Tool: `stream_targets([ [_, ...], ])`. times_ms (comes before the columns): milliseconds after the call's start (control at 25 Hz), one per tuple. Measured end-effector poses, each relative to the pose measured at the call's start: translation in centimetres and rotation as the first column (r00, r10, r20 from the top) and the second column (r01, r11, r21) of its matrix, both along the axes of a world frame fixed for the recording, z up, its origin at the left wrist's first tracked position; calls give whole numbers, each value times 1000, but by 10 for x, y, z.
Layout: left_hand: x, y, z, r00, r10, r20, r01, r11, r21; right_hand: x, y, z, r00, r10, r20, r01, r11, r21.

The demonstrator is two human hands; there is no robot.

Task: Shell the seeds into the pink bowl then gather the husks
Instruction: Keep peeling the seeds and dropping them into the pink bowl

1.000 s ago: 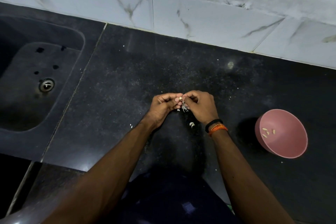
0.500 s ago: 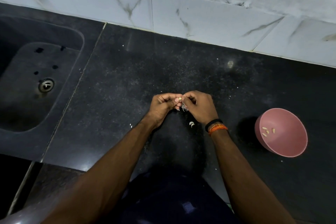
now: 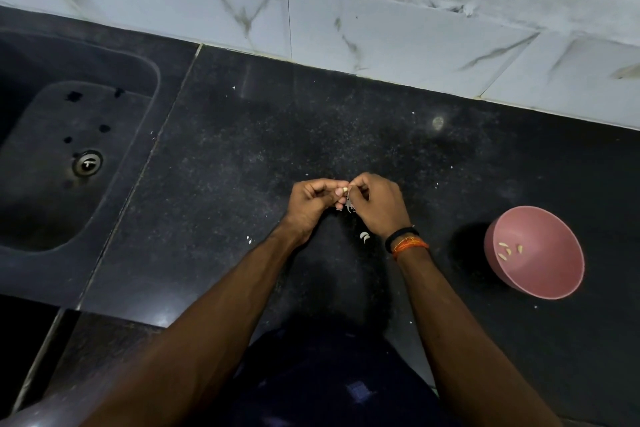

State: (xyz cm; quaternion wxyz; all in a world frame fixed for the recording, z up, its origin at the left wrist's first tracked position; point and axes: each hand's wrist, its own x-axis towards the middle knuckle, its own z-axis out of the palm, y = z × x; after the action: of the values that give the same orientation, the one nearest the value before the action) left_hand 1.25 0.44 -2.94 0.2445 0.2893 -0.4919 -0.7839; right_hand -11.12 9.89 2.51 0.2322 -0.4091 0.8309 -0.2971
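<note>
Now both hands together above black counter (image 3: 263, 135), fingertips meeting. Left hand (image 3: 313, 203) with curled fingers, pinching small pale seed (image 3: 345, 189) at its tips. Right hand (image 3: 379, 206) also curled, pinching same seed from other side, thin greyish husk bits (image 3: 350, 207) hanging just under fingers. Two pale husks (image 3: 364, 237) on counter near right wrist, beside black and orange wristbands (image 3: 406, 241). Pink bowl (image 3: 554, 288) well apart to right, tilted, with few shelled seeds (image 3: 507, 250) inside. Dark sink (image 3: 138, 66) at far left, white marble tiles (image 3: 381, 35) behind counter.
</note>
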Motion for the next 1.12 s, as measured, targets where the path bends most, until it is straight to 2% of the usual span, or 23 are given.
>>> stream_targets([
  [360, 1, -3, 5, 998, -52, -35, 53, 998, 28, 5, -1, 3, 1000, -2, -22, 3, 999, 38],
  [520, 1, -3, 7, 999, -31, -38, 33, 998, 53, 4, -2, 0, 999, -32, 44, 31, 999, 29],
  [880, -5, 3, 1, 999, -18, 43, 21, 997, -69, 3, 3, -8, 980, -111, 168, 107, 994, 32],
  [1120, -2, 4, 4, 999, -39, 8, 39, 999, -27, 3, 4, -8, 971, -120, 209, 118, 993, 22],
])
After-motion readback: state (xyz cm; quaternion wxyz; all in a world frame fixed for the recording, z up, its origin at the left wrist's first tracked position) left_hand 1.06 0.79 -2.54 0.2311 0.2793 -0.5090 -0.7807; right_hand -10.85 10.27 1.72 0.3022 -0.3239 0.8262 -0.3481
